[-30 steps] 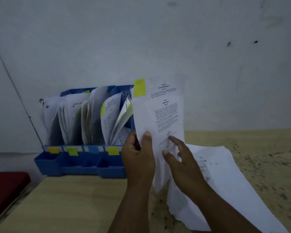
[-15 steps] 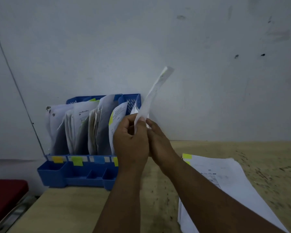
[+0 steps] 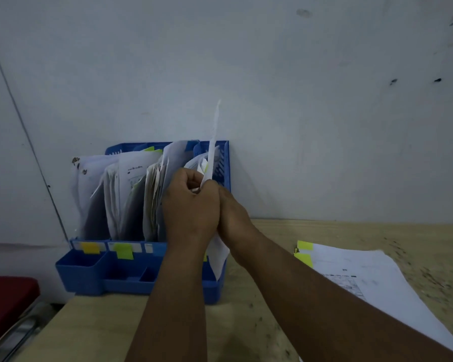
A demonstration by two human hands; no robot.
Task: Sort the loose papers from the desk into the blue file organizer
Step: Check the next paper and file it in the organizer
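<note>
Edge-on to the camera, the sheet stands upright over the rightmost slot of the blue file organizer, its lower end poking out below the hands. The left hand is curled round it, fingers pinching the paper; the right hand presses in against it from the other side, its grip hidden. Filed papers crowd the other slots. Loose papers with yellow tabs lie on the bench, right.
</note>
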